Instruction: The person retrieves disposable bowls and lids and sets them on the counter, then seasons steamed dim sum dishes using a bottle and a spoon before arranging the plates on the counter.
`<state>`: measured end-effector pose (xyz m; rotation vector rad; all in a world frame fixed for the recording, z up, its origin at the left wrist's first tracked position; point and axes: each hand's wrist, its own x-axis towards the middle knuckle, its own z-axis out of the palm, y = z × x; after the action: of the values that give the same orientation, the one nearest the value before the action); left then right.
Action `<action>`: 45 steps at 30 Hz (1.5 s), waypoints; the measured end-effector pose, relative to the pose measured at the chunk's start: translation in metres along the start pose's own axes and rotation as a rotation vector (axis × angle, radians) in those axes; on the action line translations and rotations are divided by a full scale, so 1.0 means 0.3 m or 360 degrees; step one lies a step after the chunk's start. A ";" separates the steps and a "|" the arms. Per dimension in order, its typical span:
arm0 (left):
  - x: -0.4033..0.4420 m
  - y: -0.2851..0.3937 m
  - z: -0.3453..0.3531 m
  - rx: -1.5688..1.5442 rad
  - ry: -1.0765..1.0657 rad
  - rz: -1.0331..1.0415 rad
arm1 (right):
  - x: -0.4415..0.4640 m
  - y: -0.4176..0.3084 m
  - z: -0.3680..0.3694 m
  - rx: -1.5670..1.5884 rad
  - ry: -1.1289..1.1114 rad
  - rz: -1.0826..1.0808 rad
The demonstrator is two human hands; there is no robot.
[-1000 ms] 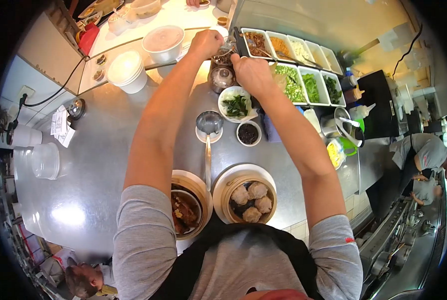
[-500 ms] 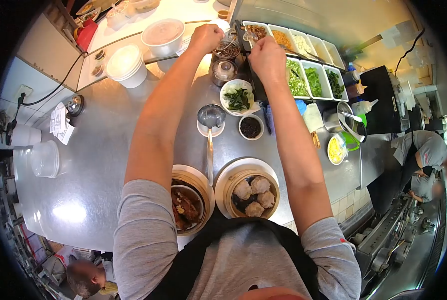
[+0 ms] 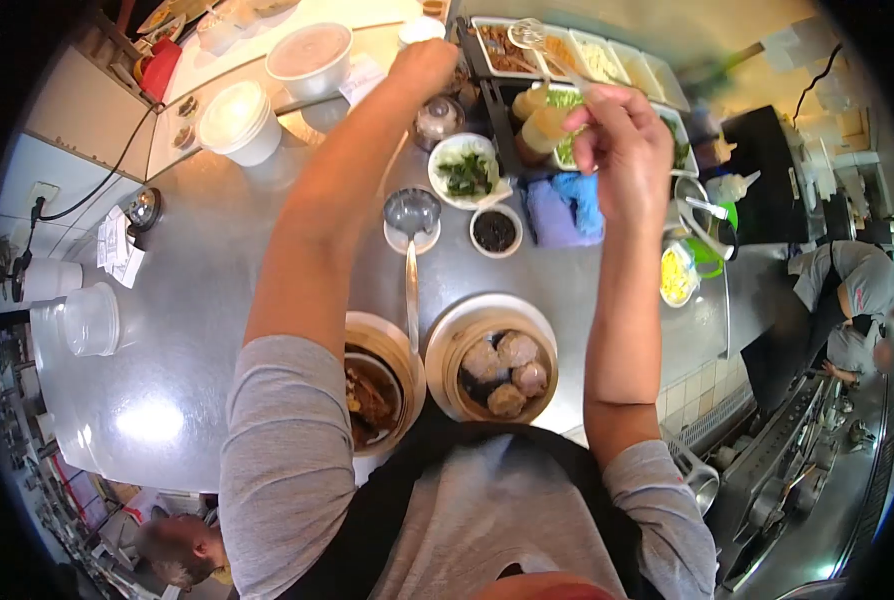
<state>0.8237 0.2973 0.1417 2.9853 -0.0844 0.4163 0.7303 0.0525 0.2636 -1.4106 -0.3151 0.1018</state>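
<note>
My left hand [image 3: 429, 66] is closed at the far edge of the counter, above a partly hidden jar; its fingertips are turned away and what they hold is hidden. Near it stand a glass jar with a clear lid [image 3: 438, 122] and a white bowl of green leaves [image 3: 464, 172]. My right hand [image 3: 627, 140] is raised beside the topping trays, thumb and forefinger pinched on the handle of a spoon-like utensil [image 3: 529, 34] with a round, shiny head. Below the hand lie squeeze bottles [image 3: 542, 132] and folded blue-purple cloths [image 3: 564, 210].
Near my body sit a bamboo steamer of dumplings [image 3: 508, 375] and another steamer holding brown food [image 3: 372, 400]. A ladle [image 3: 412, 215] rests on a small dish beside a bowl of dark bits [image 3: 495, 231]. White tubs [image 3: 239, 122] stand left; co-workers are at both sides.
My right hand has moved right and toward me from the topping trays, uncovering squeeze bottles and cloths. My left hand stays near the jars, shifted slightly.
</note>
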 end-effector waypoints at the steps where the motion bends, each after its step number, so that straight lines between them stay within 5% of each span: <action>1: 0.011 -0.013 0.027 0.0026 -0.0095 0.0003 | -0.036 0.002 -0.035 0.0015 -0.0003 0.0030; 3: 0.056 -0.063 0.138 -0.0024 -0.0014 -0.0137 | -0.123 0.001 -0.099 -0.0065 -0.0005 0.0086; 5: 0.041 -0.113 0.120 0.0233 -0.0207 0.0107 | -0.211 0.023 -0.165 -0.0207 -0.0001 0.0241; 6: 0.009 -0.110 0.100 -0.0064 0.0155 0.0009 | -0.250 0.043 -0.186 -0.0317 -0.0018 0.0314; 8: -0.093 -0.040 -0.016 -0.0348 0.0131 0.0044 | -0.331 0.095 -0.233 -0.0536 -0.0061 0.0439; 11: -0.282 0.069 -0.232 -0.0733 0.0116 0.0088 | -0.403 0.200 -0.250 -0.1146 -0.0105 0.0186; 14: -0.460 0.145 -0.328 -0.1102 -0.0241 -0.0129 | -0.408 0.313 -0.266 -0.1649 -0.0167 -0.0540; 16: -0.579 0.205 -0.379 -0.1733 -0.0524 -0.0274 | -0.411 0.321 -0.248 -0.1906 -0.0270 -0.0580; 19: -0.743 0.342 -0.517 -0.1800 -0.0563 -0.0430 | -0.396 0.356 -0.243 -0.2124 -0.0408 -0.0670; 24: -1.028 0.463 -0.688 -0.1684 0.0043 -0.0672 | -0.386 0.430 -0.287 -0.2171 -0.0605 -0.0824; 30: -1.450 0.488 -0.619 -0.1510 0.1092 -0.1387 | -0.336 0.499 -0.310 -0.1634 -0.0288 -0.0770; 32: -1.590 0.495 -0.534 -0.1580 0.1305 -0.1645 | -0.304 0.465 -0.310 -0.1116 -0.0316 0.0039; 34: -1.699 0.523 -0.454 -0.1752 0.1286 -0.1858 | -0.280 0.446 -0.312 -0.0615 -0.0322 0.0608; 37: -1.794 0.561 -0.355 -0.1877 0.1315 -0.2062 | -0.240 0.465 -0.341 -0.0201 -0.0326 0.0851; 41: -1.868 0.579 -0.214 -0.1886 0.1443 -0.2083 | -0.228 0.442 -0.355 -0.0076 -0.0323 0.0897; 45: -1.871 0.584 -0.123 -0.1358 0.1548 -0.1995 | -0.237 0.415 -0.371 -0.0099 -0.0336 0.0866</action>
<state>0.2621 0.1499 0.0425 1.3273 1.2057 1.1131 0.7076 -0.0515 0.1166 -1.5202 -0.1000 0.6948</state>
